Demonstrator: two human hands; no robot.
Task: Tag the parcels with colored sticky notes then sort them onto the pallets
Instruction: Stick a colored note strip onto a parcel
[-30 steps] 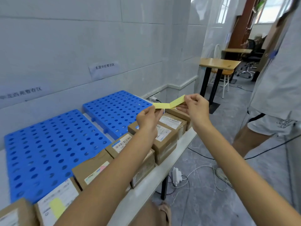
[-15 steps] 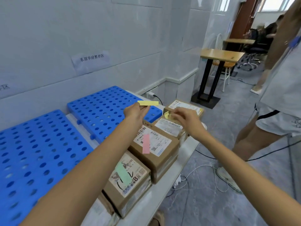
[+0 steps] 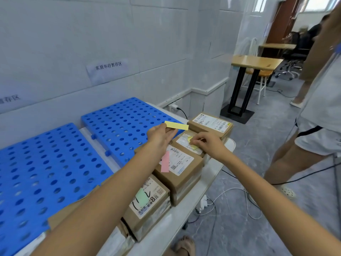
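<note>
White tiled wall (image 3: 73,34) far and left; paper sign (image 3: 108,68) with printed characters stuck on it, second sign (image 3: 9,99) cut off at left edge. Wall socket (image 3: 174,107) low, black plug in. Far right: wooden-topped high table (image 3: 256,61) on black legs, stool (image 3: 259,72) beneath, office chair (image 3: 291,69) beyond. Bystander (image 3: 321,108) in white shorts at right. Power strip (image 3: 203,202) and white cable (image 3: 247,206) on grey floor (image 3: 239,145).
</note>
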